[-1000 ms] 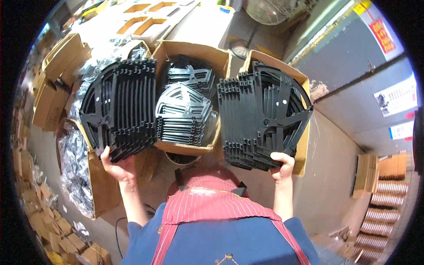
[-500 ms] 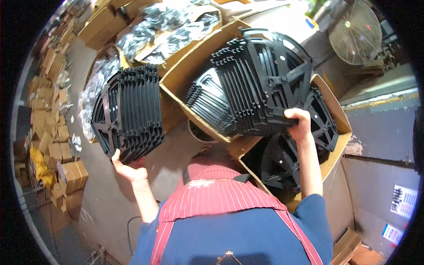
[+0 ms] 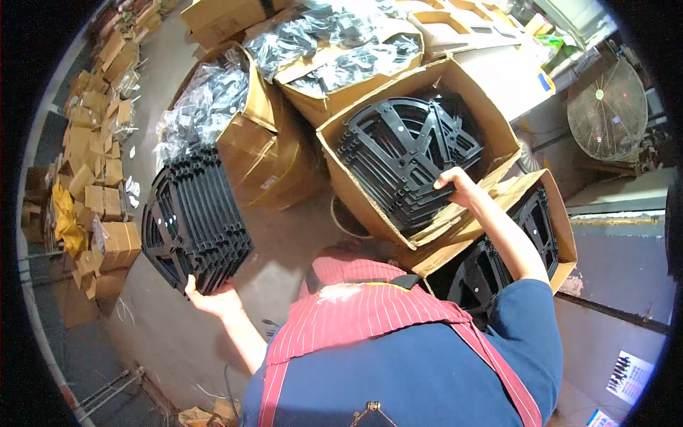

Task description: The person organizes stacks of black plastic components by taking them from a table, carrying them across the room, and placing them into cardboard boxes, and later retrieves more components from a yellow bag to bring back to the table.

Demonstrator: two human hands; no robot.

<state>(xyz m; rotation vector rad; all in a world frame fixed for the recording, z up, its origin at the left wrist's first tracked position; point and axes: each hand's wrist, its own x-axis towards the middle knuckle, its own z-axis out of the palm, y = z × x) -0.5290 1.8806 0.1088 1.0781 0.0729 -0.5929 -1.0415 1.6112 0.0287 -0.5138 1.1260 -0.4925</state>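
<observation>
A thick stack of black plastic fan-shaped frames (image 3: pixel 196 220) rests on my left hand (image 3: pixel 215 299), whose fingers close round its lower corner. The stack stands tilted over the floor, left of the boxes. At the right, my right hand (image 3: pixel 459 188) grips the near corner of another stack of black fan-shaped frames (image 3: pixel 398 160). That second stack sits inside an open cardboard box (image 3: pixel 388 231), below the rim at its far side. Part of its lower side is hidden by the box wall.
A second open carton (image 3: pixel 565 242) with more black frames stands at my right. Ahead are cartons (image 3: pixel 267 164) topped with plastic-bagged parts (image 3: pixel 356 64). A floor fan (image 3: pixel 608 117) stands at the far right. Piled cardboard boxes (image 3: pixel 114 245) line the left side.
My right hand has lowered its stack of frames into the open box. The left stack now sits lower in view, still in my left hand. The whole view has shifted.
</observation>
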